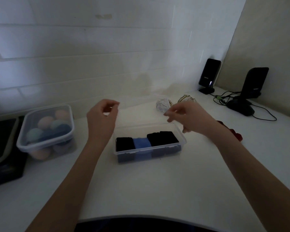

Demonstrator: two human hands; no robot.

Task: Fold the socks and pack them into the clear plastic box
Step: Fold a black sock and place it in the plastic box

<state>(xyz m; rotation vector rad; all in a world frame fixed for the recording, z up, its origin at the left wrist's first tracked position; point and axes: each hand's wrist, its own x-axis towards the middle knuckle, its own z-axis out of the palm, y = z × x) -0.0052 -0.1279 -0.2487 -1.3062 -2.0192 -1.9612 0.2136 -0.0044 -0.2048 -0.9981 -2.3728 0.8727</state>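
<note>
While both hands pinch the clear lid (pixel 141 106), left hand (pixel 101 119) and right hand (pixel 189 117) fingers curl above the sock-filled clear plastic box (pixel 148 154).

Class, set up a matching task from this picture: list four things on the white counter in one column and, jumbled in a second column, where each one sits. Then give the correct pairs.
Things
1. blue folded sock
2. box of pastel balls
3. computer mouse
4. rolled white sock

Places
A. far left of the counter, lid on
B. inside the clear box, between black socks
C. right side, beside the black stands
D. loose on the counter, behind the clear box

Pairs: 1-B, 2-A, 3-C, 4-D
</note>
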